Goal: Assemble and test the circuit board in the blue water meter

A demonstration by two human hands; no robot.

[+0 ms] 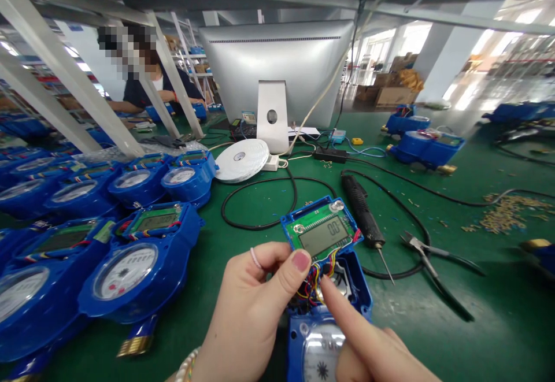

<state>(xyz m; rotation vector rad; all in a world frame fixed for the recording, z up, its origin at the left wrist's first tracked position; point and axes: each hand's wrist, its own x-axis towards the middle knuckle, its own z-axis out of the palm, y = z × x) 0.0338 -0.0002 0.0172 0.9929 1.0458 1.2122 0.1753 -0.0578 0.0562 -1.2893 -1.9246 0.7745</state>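
My left hand [254,304] pinches the lower edge of a circuit board with a small LCD display [319,235], set in a blue frame, thumb on its front. The board is tilted up above the open compartment of a blue water meter [363,289]. Coloured wires [313,282] run from the board into that compartment. With its index finger stretched out, my right hand [368,336] reaches to the wires, the fingertip at or against them; its other fingers are curled and partly out of frame. Below lies the meter's round dial [321,350], partly covered by my right hand.
A screwdriver with a cord [364,211] and cutting pliers [433,266] lie to the right, near scattered brass screws [511,211]. Several blue meters [139,260] fill the left side. A white reel [243,159] and a monitor [277,64] stand behind. Across the bench sits a person [162,87].
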